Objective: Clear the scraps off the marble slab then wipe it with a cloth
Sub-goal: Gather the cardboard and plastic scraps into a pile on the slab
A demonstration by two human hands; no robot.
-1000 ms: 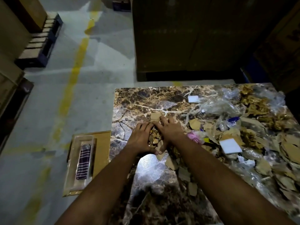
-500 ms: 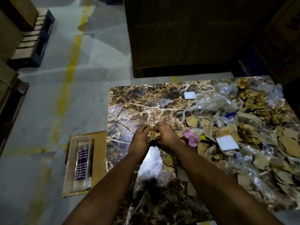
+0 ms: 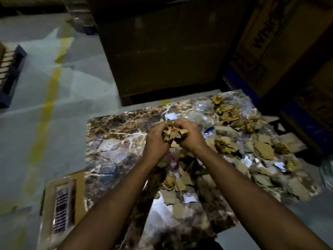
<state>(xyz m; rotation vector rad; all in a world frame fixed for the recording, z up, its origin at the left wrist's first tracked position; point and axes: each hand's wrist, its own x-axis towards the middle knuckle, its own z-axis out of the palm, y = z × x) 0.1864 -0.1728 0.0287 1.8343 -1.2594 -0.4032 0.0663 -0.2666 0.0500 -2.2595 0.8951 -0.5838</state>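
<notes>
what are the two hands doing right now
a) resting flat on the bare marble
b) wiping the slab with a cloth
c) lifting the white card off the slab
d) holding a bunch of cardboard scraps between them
d: the left hand and right hand are curled together round a bunch of cardboard scraps, held above the marble slab; no cloth is in either hand.

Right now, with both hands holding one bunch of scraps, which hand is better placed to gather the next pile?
Probably the right hand. Most remaining scraps lie on the right side of the marble slab, beside that hand. The left hand is over the bare side. Both grip the bunch.
</notes>
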